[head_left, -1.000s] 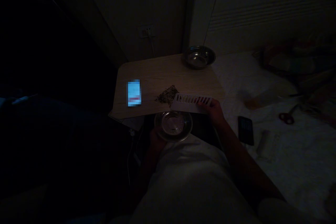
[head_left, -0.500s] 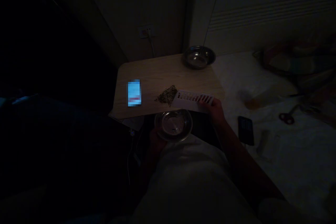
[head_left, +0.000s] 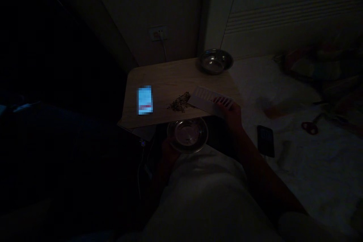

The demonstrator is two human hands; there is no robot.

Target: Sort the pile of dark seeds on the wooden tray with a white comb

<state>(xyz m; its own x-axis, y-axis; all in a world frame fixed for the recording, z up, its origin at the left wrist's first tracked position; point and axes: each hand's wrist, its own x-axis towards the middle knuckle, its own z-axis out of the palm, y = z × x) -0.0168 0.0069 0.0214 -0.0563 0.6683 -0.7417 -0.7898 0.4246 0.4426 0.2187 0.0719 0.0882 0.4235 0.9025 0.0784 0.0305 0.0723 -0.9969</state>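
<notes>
In the dim head view, my left hand (head_left: 171, 150) grips the left rim of a shiny metal bowl (head_left: 187, 133), held just below the table's front edge. My right hand (head_left: 231, 115) is closed on one end of a pale slotted plastic strip (head_left: 204, 102), tilted over the tabletop. By the strip's left end lies a spread pile of small dark grains or dried bits (head_left: 180, 103), too small to name. They rest on the light wooden table (head_left: 159, 77).
A second metal bowl (head_left: 216, 61) stands at the table's back right corner. A lit phone (head_left: 145, 100) lies on the left side. Right of the table, a white sheet holds a dark phone (head_left: 266, 140) and red-handled scissors (head_left: 309, 127). A wall socket (head_left: 158, 33) has a cord plugged in.
My right hand has tilted the strip, raising its left end and shifting it slightly right, away from the pile. The bowl in my left hand stays in place.
</notes>
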